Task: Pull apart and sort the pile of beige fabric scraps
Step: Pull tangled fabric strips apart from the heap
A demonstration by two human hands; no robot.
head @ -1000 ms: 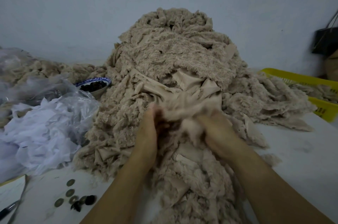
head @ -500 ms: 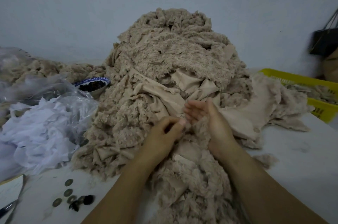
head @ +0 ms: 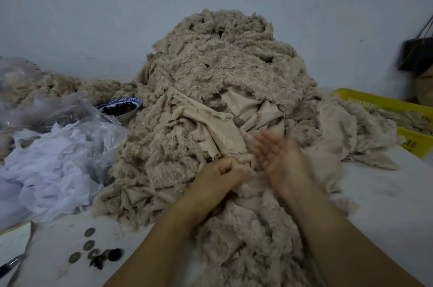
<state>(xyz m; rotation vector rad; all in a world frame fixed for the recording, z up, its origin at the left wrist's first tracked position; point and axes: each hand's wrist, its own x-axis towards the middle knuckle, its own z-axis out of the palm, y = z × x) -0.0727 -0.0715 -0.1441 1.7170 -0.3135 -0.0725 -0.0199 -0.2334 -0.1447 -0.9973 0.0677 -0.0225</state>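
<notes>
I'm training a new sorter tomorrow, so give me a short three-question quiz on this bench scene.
1. True or false: the yellow basket stands to the right of the beige pile.
2. The right hand is: A) a fist; B) open, fingers straight; C) out of view.
3. Fill in: the blue-rimmed bowl holds ___ pieces.
Key: 1 true; 2 B; 3 dark.

L hand (head: 219,175) grips pile (head: 210,71); R hand (head: 281,160) splayed.
</notes>
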